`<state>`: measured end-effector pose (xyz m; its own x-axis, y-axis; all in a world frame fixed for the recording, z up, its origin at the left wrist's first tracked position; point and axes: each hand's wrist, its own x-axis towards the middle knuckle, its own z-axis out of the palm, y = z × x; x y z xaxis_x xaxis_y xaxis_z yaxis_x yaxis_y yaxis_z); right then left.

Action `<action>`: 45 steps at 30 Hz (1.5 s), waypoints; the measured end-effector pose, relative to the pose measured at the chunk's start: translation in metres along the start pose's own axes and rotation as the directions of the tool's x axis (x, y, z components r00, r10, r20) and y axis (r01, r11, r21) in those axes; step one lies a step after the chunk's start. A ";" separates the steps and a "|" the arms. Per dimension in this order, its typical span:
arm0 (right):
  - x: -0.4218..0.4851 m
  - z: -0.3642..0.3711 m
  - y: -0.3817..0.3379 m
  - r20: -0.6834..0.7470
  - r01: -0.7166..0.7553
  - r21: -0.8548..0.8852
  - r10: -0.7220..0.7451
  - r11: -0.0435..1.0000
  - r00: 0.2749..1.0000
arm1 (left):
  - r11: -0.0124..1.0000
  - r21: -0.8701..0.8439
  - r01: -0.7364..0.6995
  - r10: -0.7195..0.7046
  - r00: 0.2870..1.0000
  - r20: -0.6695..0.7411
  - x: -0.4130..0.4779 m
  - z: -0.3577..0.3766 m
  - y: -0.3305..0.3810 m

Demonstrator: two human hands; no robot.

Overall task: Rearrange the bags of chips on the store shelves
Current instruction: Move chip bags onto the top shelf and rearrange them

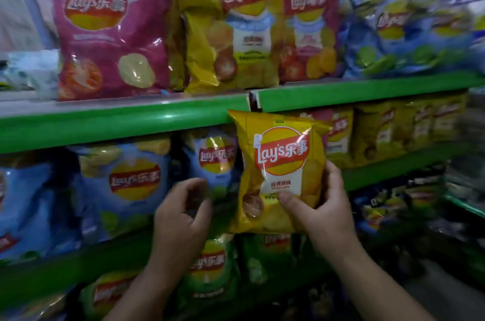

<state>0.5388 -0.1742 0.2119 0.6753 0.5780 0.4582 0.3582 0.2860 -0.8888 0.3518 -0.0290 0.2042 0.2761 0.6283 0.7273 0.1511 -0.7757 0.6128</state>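
Left hand point(181, 218), grip loosely curled and empty, hovers before the blue bags point(131, 184). Right hand point(325, 205) pinches the yellow bag point(278, 163) low at its side, before the middle shelf point(118, 121) (light, puffy, slippery; contents crush easily).

I see a small yellow Lay's bag point(278, 171) held upright in front of the middle shelf, its top edge touching the green shelf rail point(118, 121). At its 10 o'clock a magenta bag point(112, 40) stands on the top shelf beside a big yellow bag point(231, 24); blue bags point(126, 184) sit at 9 o'clock.
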 end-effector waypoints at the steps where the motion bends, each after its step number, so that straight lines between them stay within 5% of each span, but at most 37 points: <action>1: 0.002 -0.013 0.007 -0.027 -0.019 -0.019 0.018 1.000 0.999 | 1.000 -0.012 0.001 0.000 1.000 0.023 0.000 0.015 0.002; 10: 0.009 -0.106 0.049 -0.296 -0.025 -0.084 -0.001 0.996 0.955 | 0.952 -0.209 0.223 -0.156 0.942 0.296 0.043 0.128 0.027; 15: 0.015 -0.140 0.062 -0.359 -0.022 -0.123 -0.024 0.992 0.933 | 0.965 -0.015 0.262 -0.251 0.939 0.234 0.068 0.167 0.032; 28: 0.080 -0.207 0.068 -0.268 -0.022 -0.074 0.001 0.997 0.964 | 0.956 -0.095 0.276 -0.261 0.954 0.148 0.047 0.151 0.066; 32: 0.092 -0.214 0.065 -0.154 -0.033 -0.126 0.013 0.991 0.988 | 0.918 -0.076 0.389 -0.375 0.915 0.148 0.012 0.115 0.077; 38: 0.109 -0.157 0.068 0.001 0.048 -0.122 -0.048 0.991 0.999 | 0.868 0.008 0.497 -0.496 0.866 0.066 -0.023 0.055 0.079; 45: 0.129 -0.050 0.068 0.148 0.129 -0.024 -0.124 0.991 0.981 | 0.917 0.141 0.374 -0.351 0.922 -0.163 -0.040 0.002 0.100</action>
<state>0.6830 -0.1186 0.2112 0.5228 0.6450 0.5574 0.4573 0.3397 -0.8219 0.3575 -0.1323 0.2357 0.0467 0.8613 0.5059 0.3760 -0.4843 0.7900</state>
